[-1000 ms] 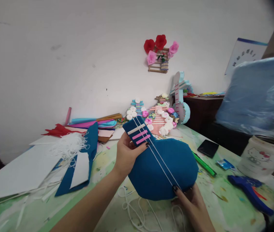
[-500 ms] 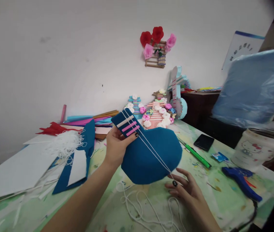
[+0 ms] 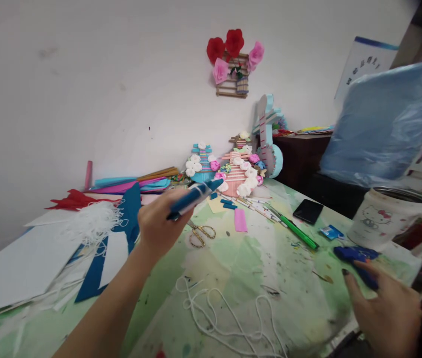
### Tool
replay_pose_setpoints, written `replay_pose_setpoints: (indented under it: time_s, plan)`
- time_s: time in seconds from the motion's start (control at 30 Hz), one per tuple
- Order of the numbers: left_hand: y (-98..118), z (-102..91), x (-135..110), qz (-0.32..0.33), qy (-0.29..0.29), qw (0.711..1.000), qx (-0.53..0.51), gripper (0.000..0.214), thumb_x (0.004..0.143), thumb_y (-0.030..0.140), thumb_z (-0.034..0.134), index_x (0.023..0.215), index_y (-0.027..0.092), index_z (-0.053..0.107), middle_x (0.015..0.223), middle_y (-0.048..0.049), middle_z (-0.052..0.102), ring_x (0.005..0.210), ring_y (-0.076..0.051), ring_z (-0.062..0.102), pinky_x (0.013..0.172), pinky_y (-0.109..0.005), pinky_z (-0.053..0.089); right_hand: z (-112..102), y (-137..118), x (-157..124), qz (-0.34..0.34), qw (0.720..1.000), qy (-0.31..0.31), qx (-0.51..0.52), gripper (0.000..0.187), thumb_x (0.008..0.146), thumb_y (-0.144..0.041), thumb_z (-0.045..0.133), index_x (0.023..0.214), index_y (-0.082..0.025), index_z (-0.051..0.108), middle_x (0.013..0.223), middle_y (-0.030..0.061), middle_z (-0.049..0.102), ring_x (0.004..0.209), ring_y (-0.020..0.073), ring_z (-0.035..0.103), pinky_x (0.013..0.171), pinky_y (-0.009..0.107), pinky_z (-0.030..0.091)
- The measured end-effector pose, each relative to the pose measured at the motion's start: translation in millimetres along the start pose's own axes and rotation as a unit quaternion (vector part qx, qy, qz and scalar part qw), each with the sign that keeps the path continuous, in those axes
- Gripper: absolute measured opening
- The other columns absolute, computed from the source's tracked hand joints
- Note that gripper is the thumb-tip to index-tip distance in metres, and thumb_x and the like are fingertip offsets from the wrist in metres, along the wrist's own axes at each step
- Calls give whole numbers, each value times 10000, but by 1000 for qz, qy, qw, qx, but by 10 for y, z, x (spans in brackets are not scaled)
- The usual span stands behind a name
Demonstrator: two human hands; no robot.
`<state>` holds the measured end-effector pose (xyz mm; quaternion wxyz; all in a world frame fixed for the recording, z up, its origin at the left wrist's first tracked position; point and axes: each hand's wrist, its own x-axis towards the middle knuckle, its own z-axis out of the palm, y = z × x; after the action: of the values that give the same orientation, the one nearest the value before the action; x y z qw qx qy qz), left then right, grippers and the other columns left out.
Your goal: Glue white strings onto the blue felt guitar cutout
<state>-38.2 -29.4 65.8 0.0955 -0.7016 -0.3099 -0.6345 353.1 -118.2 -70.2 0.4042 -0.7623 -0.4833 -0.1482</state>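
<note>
My left hand (image 3: 161,223) is closed around a dark blue foam cutout (image 3: 196,196), now turned nearly edge-on, so most of its face is hidden. My right hand (image 3: 385,308), slightly blurred, is at the blue glue gun (image 3: 356,254), thumb and fingers apart around its handle; I cannot tell whether they touch it. On the table, a loose white cord (image 3: 214,323) lies in loops in front of me. Gold-handled scissors (image 3: 202,234) lie just beyond my left hand, near a pink strip (image 3: 240,220) and small blue strips (image 3: 229,204).
White sheets (image 3: 42,261), blue foam offcuts (image 3: 91,283) and tangled white string (image 3: 91,223) cover the left side. On the right are a green cutter (image 3: 300,232), a phone (image 3: 308,211) and a white mug (image 3: 385,219). Flower-decorated crafts (image 3: 238,174) stand by the wall.
My right hand has left the cord at the cutout's lower edge and moved right to the glue gun. My left hand has tilted the cutout from face-on to nearly edge-on, uncovering the scissors.
</note>
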Motion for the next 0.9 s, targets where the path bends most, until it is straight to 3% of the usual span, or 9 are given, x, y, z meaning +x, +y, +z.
replay_pose_setpoints:
  time_s: [0.07,0.13,0.2,0.3,0.4,0.53,0.73,0.83,0.9]
  plan:
    - [-10,18,-43,84,-99,991,13,307,716,93,693,956,283,699,978,-7,727,913,-192,692,859,-297,541,54,240,96,-8,997,5,-82,609,812,-543,412,1181,-79,551,1126,264,589,1131,468,494,947,600,344]
    - [22,49,-71,127,-166,978,18,305,761,74,637,963,292,706,1024,-21,723,975,-203,680,903,-309,526,124,442,153,42,988,-35,-144,722,790,-617,408,1230,-57,530,1158,311,562,1097,520,492,854,622,383]
    - [88,86,-88,126,-213,968,25,273,794,83,603,942,284,715,1034,-41,722,1021,-228,664,925,-344,520,183,590,186,70,983,-76,-154,767,785,-640,395,1245,-40,524,1112,322,577,1017,521,535,760,592,430]
    - [195,165,-130,110,-270,956,30,229,817,120,583,903,276,728,1011,-63,727,1023,-256,662,897,-388,537,217,693,236,34,989,-75,-127,728,808,-578,378,1199,16,535,986,297,609,956,466,579,759,525,457]
    - [243,276,-239,123,-319,940,23,220,816,141,584,890,284,733,1010,-70,727,1014,-272,664,861,-397,555,194,685,315,15,990,-63,-125,697,817,-551,387,1155,35,555,965,299,604,941,446,587,763,489,456]
    - [183,397,-484,107,-392,913,-41,232,788,138,615,916,300,721,1040,-68,720,1052,-272,644,896,-398,534,142,661,412,14,985,-117,-124,634,835,-531,400,1134,-4,586,973,295,600,900,433,601,672,457,444]
    - [-15,418,-813,76,-441,884,-137,257,766,114,640,939,297,693,1027,-68,726,1004,-232,671,902,-346,529,-44,767,416,2,979,-141,-145,519,845,-445,384,1104,-50,598,971,276,605,933,437,595,650,450,413]
    - [-76,416,-887,68,-448,881,-134,250,775,130,640,959,291,694,1048,-81,719,1025,-240,661,919,-362,519,-247,823,354,5,983,-154,-102,486,823,-514,376,1069,-151,586,959,215,619,943,433,585,709,466,423]
    - [-99,418,-906,60,-445,883,-135,260,772,130,646,970,291,693,1064,-83,714,1039,-248,654,930,-375,512,-393,861,279,48,988,-135,-57,474,794,-578,399,1093,-245,557,965,154,627,865,400,596,699,468,430]
